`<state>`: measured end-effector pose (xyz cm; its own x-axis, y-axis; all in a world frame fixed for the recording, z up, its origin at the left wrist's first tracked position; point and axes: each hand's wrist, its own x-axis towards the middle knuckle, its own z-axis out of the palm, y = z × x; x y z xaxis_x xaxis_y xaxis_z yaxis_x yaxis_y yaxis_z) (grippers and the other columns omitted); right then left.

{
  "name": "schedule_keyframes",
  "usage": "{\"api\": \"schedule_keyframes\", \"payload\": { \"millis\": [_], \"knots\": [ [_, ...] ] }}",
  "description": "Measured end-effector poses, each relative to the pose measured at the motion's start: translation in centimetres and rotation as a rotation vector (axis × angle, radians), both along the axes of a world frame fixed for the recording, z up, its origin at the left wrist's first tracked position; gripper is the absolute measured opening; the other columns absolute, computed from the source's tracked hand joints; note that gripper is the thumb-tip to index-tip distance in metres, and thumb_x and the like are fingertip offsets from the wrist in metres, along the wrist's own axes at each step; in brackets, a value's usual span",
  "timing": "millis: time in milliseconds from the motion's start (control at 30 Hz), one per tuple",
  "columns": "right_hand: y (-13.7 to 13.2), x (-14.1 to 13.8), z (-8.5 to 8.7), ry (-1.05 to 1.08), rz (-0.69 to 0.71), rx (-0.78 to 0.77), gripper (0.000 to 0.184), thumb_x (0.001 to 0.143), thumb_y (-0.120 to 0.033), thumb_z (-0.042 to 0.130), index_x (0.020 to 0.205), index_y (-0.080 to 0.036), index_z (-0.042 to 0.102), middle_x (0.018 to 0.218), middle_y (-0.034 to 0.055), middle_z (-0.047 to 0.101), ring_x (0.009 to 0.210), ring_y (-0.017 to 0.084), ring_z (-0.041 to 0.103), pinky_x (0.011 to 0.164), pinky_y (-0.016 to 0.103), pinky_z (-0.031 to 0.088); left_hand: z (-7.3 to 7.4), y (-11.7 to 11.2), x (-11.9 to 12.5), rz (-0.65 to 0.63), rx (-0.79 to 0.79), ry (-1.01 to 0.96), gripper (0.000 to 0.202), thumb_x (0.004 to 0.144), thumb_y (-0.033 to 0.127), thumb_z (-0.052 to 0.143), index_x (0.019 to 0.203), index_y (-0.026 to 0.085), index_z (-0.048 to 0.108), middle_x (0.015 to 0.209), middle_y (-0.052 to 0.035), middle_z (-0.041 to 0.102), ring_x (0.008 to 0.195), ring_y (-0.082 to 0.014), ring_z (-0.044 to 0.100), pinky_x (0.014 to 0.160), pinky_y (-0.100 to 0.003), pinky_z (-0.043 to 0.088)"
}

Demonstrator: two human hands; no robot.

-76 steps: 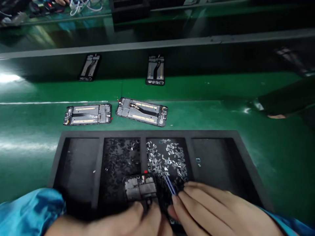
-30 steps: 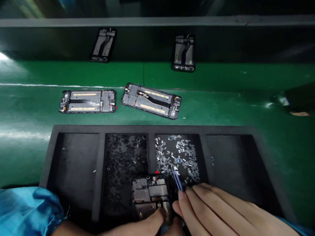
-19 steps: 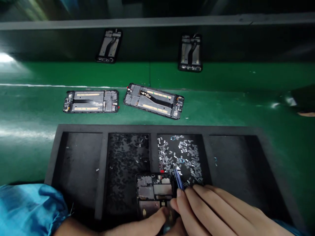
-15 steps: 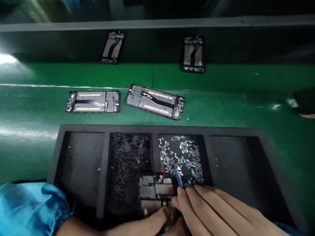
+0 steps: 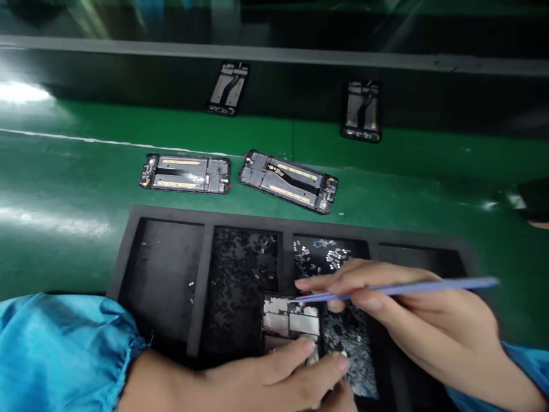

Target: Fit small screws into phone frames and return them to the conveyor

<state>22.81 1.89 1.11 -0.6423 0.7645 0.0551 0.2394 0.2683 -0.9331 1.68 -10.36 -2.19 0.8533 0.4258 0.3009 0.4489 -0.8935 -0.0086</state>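
My left hand [image 5: 278, 377] grips the near end of an opened phone frame [image 5: 291, 321] that rests over the black foam tray [image 5: 128, 246]. My right hand [image 5: 412, 320] pinches blue tweezers [image 5: 386, 290], which lie nearly level with their tip at the frame's far edge. Small silver parts [image 5: 326, 254] fill the tray compartment under my right hand, and small black parts [image 5: 244, 274] fill the one to its left. Blue sleeves cover both my forearms.
Two opened phone frames [image 5: 185, 173] [image 5: 288, 181] lie side by side on the green belt [image 5: 64, 189] beyond the tray. Two more phone frames [image 5: 227, 87] [image 5: 362, 110] lie farther back by a dark rail. Another person's hand [image 5: 538, 224] shows at the right edge.
My right hand has lifted and turned the tweezers from pointing into the silver parts to lying level, tip over the phone frame. My left fingers have slid further onto the frame. The view shifted left.
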Motion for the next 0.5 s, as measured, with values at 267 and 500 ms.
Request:
{"api": "schedule_keyframes", "payload": {
  "millis": [267,500],
  "knots": [
    [2.9,-2.2,-0.8,-0.017,0.086,-0.318,0.035,0.099,-0.047,0.064,0.077,-0.024,0.077,0.088,0.0058,0.081,0.090,0.025,0.080,0.076,0.029,0.067,-0.1,0.4,0.1,0.107,-0.031,-0.050,0.034,0.103,0.024,0.053,0.132,0.032,0.069,0.138,0.0014,0.065,0.129,-0.0292,0.062,0.110,-0.042,0.051],
    [4.1,-2.7,-0.7,-0.072,0.192,-0.312,0.038,0.100,-0.047,0.062,0.075,-0.022,0.076,0.089,0.0076,0.081,0.088,0.025,0.079,0.075,0.031,0.066,-0.4,0.4,0.1,0.119,-0.030,-0.058,0.033,0.105,0.027,0.053,0.132,0.036,0.069,0.140,0.0038,0.064,0.132,-0.0271,0.060,0.111,-0.040,0.051]
  ]
}}
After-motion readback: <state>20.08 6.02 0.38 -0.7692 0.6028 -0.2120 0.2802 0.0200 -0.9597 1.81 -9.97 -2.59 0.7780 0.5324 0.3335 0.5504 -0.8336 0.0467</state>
